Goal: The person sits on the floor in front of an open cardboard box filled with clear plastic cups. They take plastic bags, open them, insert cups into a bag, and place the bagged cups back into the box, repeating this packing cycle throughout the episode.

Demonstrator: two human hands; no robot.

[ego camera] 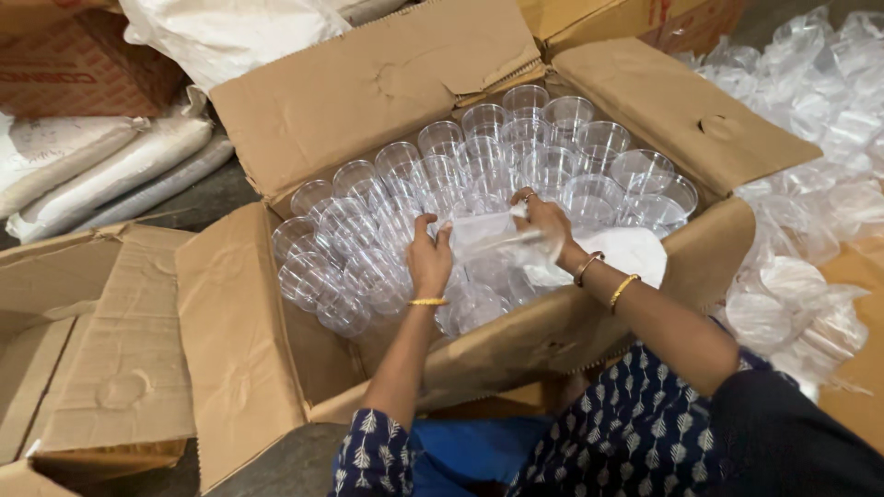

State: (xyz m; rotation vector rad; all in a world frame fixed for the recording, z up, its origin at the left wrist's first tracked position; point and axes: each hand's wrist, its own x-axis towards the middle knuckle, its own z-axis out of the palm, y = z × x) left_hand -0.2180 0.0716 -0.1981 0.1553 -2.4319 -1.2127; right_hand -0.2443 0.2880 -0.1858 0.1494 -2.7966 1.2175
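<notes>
Nearest the lens, two forearms in dark blue patterned sleeves (635, 428) reach forward over the near wall of a large open cardboard box (368, 92), its flaps folded outward. The box is filled almost wall to wall with clear plastic cups (479, 147) standing in stacked columns, mouths up. Over the near middle of these lies a thin clear plastic bag (493, 241) (the item being worked), held between both hands. The left hand (429, 260) is closed, thumb and fingers pinching the bag's left edge; the right hand (545, 219) is likewise closed, gripping the bag's right end from above. A white sheet (635, 250) lies against the box's near right corner. Outside the box, a heap of empty clear bags (810, 101) lies well apart to the right, white sacks (110, 166) to the left. Handling judgement: the film looks slack and slippery, so pinching at two well-separated edges and keeping it taut should help avoid tipping the light cups beneath.
</notes>
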